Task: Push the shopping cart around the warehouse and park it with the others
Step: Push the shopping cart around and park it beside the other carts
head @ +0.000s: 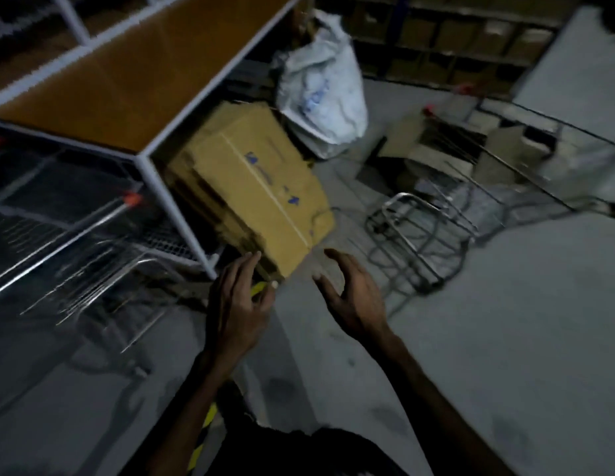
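The picture is blurred and tilted. Wire shopping carts with orange handle ends (75, 231) stand nested at the left, partly under a white-framed shelf. Another wire cart (526, 173) with red handle ends stands at the right, holding flat cardboard. My left hand (237, 304) and my right hand (350, 297) hover side by side over the grey floor in the middle, fingers loosely spread, holding nothing and touching no cart.
A white-framed shelf with a brown board (134, 80) juts in from the upper left. Brown cardboard boxes (258, 187) lean beside its leg, a white sack (323, 91) behind them. Dark storage racks (453, 36) line the back. Yellow-black floor tape (203, 438) runs below.
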